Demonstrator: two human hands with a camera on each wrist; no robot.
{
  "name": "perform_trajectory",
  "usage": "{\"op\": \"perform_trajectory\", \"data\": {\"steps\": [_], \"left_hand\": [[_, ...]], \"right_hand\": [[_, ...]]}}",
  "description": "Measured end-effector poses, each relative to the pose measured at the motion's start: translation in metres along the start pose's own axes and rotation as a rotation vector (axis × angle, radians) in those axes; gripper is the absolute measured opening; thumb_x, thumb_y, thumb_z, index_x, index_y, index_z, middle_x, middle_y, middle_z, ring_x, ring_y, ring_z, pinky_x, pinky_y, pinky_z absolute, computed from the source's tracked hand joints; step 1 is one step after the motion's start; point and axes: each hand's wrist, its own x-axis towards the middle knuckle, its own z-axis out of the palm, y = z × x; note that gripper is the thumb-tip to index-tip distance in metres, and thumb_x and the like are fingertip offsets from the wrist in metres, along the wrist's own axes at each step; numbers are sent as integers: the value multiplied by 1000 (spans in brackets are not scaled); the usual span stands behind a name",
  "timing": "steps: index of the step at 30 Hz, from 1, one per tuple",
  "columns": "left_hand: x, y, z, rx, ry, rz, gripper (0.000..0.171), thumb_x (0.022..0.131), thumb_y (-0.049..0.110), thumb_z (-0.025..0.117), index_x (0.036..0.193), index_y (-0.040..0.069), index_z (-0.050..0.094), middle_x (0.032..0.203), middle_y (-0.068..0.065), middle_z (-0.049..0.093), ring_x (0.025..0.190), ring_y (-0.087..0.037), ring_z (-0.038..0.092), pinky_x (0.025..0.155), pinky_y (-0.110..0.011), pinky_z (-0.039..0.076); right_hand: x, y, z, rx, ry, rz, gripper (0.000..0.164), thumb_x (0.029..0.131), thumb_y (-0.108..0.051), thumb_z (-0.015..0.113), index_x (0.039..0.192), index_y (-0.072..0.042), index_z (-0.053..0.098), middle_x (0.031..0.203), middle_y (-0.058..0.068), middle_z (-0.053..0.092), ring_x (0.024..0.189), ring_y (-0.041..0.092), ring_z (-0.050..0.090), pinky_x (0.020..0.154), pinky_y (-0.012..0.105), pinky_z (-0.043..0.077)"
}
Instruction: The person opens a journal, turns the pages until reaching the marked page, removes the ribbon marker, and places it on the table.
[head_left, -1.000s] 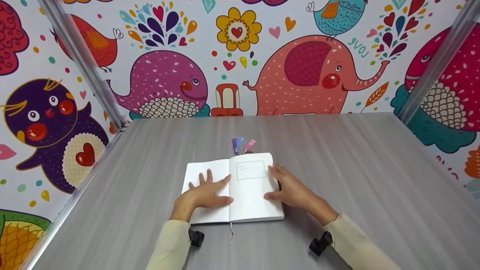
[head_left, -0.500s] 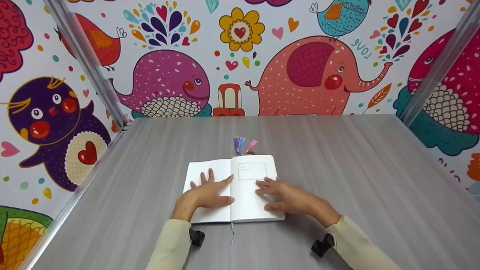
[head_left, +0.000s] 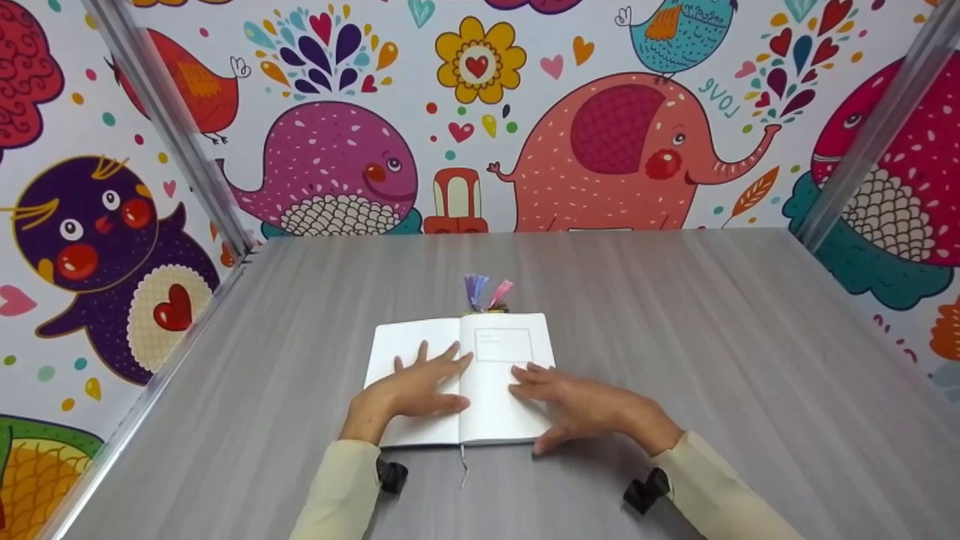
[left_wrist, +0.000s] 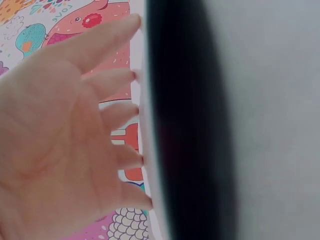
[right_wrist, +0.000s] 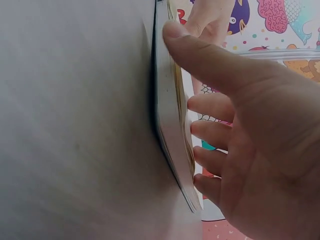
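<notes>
An open notebook (head_left: 495, 412) lies on the table, its left page blank and its right page printed with a thin rectangular frame near the top. My left hand (head_left: 415, 390) rests with spread fingers on the left page, its fingertips reaching the centre fold. In the left wrist view, those fingertips (left_wrist: 131, 109) press down on the paper. My right hand (head_left: 589, 403) touches the right page with its fingertips, thumb down by the lower right corner. The right wrist view shows that thumb (right_wrist: 210, 60) against the edge of the page block (right_wrist: 170, 120).
Purple-blue (head_left: 475, 291) and pink tassels (head_left: 499, 292) stick out past the notebook's top edge. A thin ribbon (head_left: 463, 469) hangs from its bottom edge onto the grey table (head_left: 675, 315). Cartoon-printed walls (head_left: 480, 112) stand behind and at the sides.
My right hand has slid from the right page's outer edge down and inward, its thumb now by the lower corner. The left hand stays in place, its fingers shifting slightly toward the fold.
</notes>
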Motion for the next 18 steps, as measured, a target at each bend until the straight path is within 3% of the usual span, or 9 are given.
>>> {"op": "perform_trajectory", "data": {"steps": [18], "left_hand": [[0,4,3,-13,4,14,69,93,39,69,154,25,41,169,-8,18,152,-52,-3,112,-81,-4]], "right_hand": [[1,-2,0,-37,-5,-24,82,82,-41,80,149,-8,47,164,13,31,154,38,23,122,60,23]]}}
